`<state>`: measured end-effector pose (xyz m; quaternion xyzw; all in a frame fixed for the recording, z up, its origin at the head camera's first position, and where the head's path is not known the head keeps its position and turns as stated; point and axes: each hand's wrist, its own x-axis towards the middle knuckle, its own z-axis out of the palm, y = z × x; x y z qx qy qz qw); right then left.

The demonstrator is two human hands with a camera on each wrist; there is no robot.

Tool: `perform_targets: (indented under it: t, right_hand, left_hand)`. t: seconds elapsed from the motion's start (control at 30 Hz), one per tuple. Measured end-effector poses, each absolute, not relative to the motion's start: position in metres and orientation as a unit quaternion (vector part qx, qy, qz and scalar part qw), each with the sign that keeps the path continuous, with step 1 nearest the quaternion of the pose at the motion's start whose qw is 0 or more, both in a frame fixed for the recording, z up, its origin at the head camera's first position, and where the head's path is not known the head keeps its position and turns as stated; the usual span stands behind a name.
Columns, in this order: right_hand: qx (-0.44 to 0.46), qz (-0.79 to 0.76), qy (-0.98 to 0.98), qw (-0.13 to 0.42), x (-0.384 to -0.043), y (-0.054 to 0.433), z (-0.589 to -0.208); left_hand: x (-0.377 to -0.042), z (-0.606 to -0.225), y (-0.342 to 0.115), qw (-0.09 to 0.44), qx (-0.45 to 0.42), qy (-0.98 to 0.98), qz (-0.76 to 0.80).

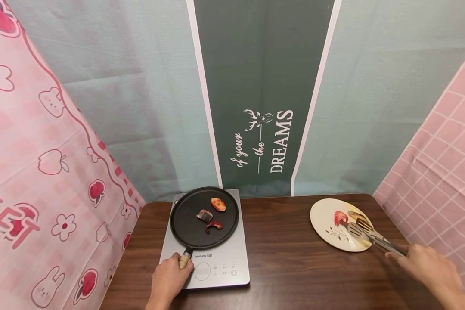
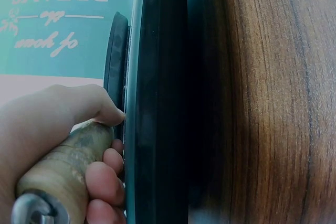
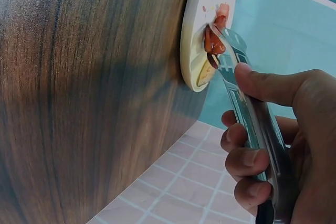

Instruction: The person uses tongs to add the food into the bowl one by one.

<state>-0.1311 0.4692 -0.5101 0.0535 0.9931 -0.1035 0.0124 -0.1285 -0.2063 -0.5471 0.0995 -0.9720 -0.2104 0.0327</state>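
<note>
My left hand (image 1: 169, 276) grips the wooden handle (image 2: 71, 166) of a flat black pan (image 1: 187, 230), thumb along the top and fingers curled beneath. On the pan lie an orange piece of food (image 1: 218, 204), a piece of dark-skinned fish (image 1: 205, 215) and a dark red curved piece (image 1: 214, 225). My right hand (image 1: 428, 263) holds metal tongs (image 1: 385, 244), their slotted ends low over a cream plate (image 1: 323, 230) with a leaf print. Right at the tong ends is a glossy red-brown piece of food (image 3: 214, 41); a red piece (image 1: 339, 217) shows beside them on the plate.
Under the pan is a silver induction cooker (image 1: 228, 254) with touch controls at its front. Brown wooden tabletop (image 1: 279, 241) stretches between cooker and plate. Printed cloths hang behind and on both sides, pink at left and right (image 1: 445, 172).
</note>
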Motion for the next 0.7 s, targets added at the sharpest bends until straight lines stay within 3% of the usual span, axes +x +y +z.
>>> perform_targets:
  t: [0.7]
  right_hand:
    - [0.063,-0.105,0.992,0.022,-0.1301,0.4688,-0.5103]
  left_hand:
    - [-0.1276,-0.5467,-0.2068,0.035,0.099,-0.972,-0.208]
